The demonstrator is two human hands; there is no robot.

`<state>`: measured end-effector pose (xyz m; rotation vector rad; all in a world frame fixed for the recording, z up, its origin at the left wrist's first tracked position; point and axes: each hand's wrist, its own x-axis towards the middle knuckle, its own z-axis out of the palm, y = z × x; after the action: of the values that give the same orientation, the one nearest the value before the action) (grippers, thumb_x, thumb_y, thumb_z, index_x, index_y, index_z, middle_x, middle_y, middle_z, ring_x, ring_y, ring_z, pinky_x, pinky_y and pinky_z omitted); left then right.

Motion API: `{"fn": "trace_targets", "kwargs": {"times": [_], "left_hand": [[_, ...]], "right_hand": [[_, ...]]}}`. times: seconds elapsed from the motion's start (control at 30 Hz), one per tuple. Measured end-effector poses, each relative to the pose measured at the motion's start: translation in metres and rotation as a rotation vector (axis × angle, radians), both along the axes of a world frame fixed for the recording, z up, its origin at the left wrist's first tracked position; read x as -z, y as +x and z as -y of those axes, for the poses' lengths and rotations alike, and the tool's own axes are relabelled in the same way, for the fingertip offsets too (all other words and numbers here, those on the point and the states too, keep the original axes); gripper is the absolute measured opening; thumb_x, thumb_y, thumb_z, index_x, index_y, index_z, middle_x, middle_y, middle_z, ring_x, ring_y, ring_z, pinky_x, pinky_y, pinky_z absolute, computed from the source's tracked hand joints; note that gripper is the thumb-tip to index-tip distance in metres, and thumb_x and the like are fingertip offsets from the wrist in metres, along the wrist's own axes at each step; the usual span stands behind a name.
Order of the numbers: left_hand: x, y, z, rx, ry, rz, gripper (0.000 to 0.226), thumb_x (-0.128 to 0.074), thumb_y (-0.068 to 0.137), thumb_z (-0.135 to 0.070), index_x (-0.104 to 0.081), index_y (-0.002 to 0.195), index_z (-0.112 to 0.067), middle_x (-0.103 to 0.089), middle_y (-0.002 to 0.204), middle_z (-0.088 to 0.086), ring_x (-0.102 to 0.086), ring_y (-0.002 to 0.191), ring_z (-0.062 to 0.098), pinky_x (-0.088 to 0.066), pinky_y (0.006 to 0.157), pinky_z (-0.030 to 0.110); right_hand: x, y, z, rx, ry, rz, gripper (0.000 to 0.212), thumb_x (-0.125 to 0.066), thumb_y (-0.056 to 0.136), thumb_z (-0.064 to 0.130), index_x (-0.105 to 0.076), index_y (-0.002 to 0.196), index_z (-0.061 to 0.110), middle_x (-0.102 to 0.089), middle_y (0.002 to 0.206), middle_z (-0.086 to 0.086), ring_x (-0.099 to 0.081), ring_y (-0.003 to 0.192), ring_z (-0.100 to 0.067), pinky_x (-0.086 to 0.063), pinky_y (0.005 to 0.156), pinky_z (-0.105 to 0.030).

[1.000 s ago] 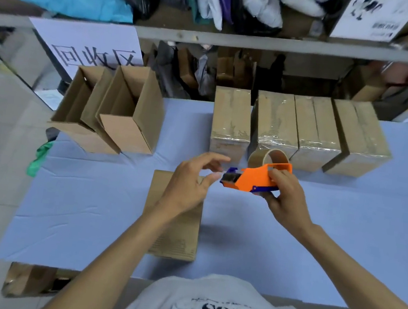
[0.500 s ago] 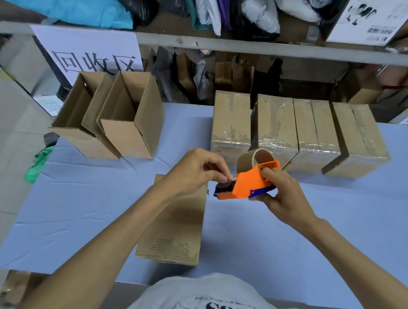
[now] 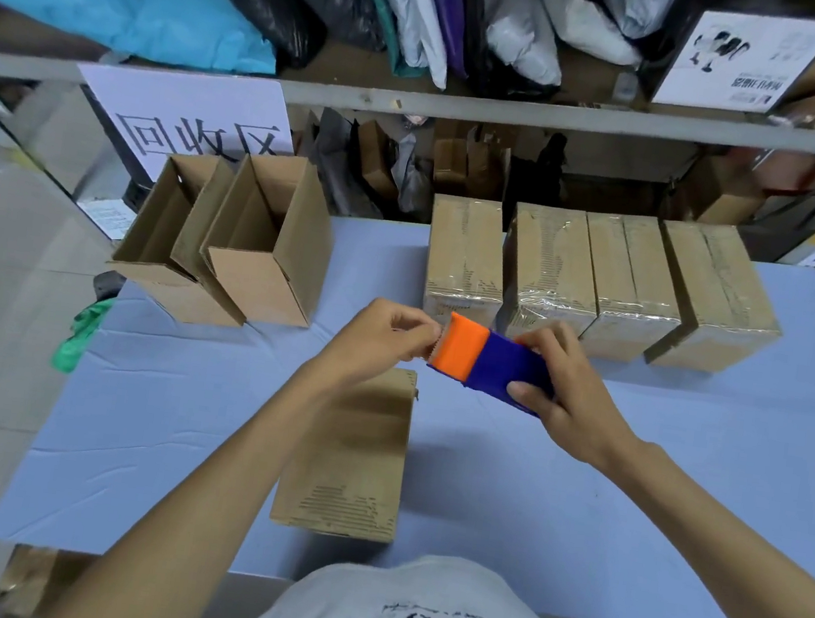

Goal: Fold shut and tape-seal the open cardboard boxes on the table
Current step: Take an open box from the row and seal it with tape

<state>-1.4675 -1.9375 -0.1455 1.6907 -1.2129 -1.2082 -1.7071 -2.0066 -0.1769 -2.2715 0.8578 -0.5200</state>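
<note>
Right hand [image 3: 575, 398] gripped the tape dispenser [image 3: 486, 360] above the surface [image 3: 174, 408]. Left hand [image 3: 381, 336] pinched at its toothed edge, probably freeing tape. Advice: draw a clean tab, fingers off the teeth. Count: one closed box [image 3: 349, 457] below the hands, two open boxes [image 3: 248, 246] at left, four taped boxes [image 3: 464, 254] behind.

Blue table [image 3: 682, 490], 2 open boxes [image 3: 263, 284] left, 4 taped boxes [image 3: 551, 260], 1 box [image 3: 355, 457] nearest

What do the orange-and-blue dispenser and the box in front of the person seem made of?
Dispenser: probably hard plastic, matte, judging by its flat saturated colours. Box: brown corrugated cardboard, dull finish; ribbed lines show on its worn top.
</note>
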Motion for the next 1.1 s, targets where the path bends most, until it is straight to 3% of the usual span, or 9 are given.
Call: {"fn": "trace_targets", "kwargs": {"times": [0.13,0.27,0.43,0.63,0.83,1.0,1.1], "left_hand": [[-0.005,-0.001,0.000,-0.002,0.171,-0.163,0.014,-0.055,0.096,-0.011,-0.069,0.090,-0.011,-0.066,0.062,-0.010,-0.064,0.062,0.001,-0.049,0.080,0.027],[-0.001,0.007,-0.002,0.049,0.297,-0.242,0.010,-0.061,0.094,-0.015,-0.069,0.100,-0.013,-0.074,0.089,0.002,-0.072,0.086,0.013,-0.053,0.085,0.028],[0.008,0.000,-0.003,-0.071,0.222,-0.110,0.009,-0.065,0.092,-0.019,-0.073,0.092,-0.015,-0.070,0.070,-0.007,-0.067,0.066,0.001,-0.050,0.068,0.020],[0.015,-0.007,0.001,-0.185,0.123,0.159,0.010,-0.069,0.088,-0.018,-0.075,0.088,-0.009,-0.070,0.074,0.003,-0.061,0.058,0.003,-0.044,0.056,0.015],[0.015,-0.005,0.008,-0.213,0.220,0.178,0.023,-0.058,0.090,-0.007,-0.070,0.072,-0.014,-0.067,0.070,0.004,-0.063,0.066,0.015,-0.050,0.063,0.027],[0.022,-0.003,0.009,-0.235,0.245,0.220,0.030,-0.049,0.087,0.003,-0.066,0.066,-0.012,-0.063,0.068,0.005,-0.062,0.073,0.021,-0.055,0.070,0.035],[0.030,-0.001,0.010,-0.262,0.249,0.235,0.028,-0.050,0.086,0.002,-0.067,0.068,-0.011,-0.068,0.077,0.011,-0.068,0.083,0.027,-0.058,0.078,0.042]], "right_hand": [[-0.007,0.005,-0.002,0.012,-0.042,0.001,0.056,-0.064,0.075,0.056,-0.049,0.115,0.019,-0.056,0.104,0.006,-0.055,0.086,-0.011,-0.045,0.066,-0.021],[-0.008,0.010,-0.001,0.034,-0.136,-0.051,0.069,-0.075,0.061,0.061,-0.054,0.113,0.021,-0.062,0.102,0.007,-0.057,0.080,-0.012,-0.047,0.065,-0.022],[-0.009,0.016,-0.001,0.022,-0.202,-0.024,0.071,-0.076,0.060,0.060,-0.057,0.111,0.014,-0.066,0.100,0.001,-0.056,0.078,-0.010,-0.043,0.063,-0.015],[-0.008,0.021,0.004,0.013,-0.197,-0.030,0.070,-0.075,0.060,0.060,-0.057,0.112,0.015,-0.067,0.101,0.000,-0.060,0.080,-0.013,-0.050,0.064,-0.022],[-0.010,0.025,0.008,0.007,-0.288,-0.067,0.075,-0.063,0.064,0.074,-0.058,0.111,0.016,-0.067,0.100,0.000,-0.061,0.077,-0.016,-0.053,0.060,-0.028],[-0.009,0.034,0.013,-0.028,-0.307,-0.104,0.071,-0.071,0.064,0.065,-0.062,0.113,0.014,-0.068,0.097,0.000,-0.056,0.072,-0.012,-0.038,0.058,-0.014],[-0.006,0.036,0.017,-0.079,-0.255,-0.130,0.071,-0.074,0.068,0.064,-0.062,0.117,0.014,-0.070,0.100,-0.002,-0.059,0.077,-0.014,-0.045,0.061,-0.019]]}}
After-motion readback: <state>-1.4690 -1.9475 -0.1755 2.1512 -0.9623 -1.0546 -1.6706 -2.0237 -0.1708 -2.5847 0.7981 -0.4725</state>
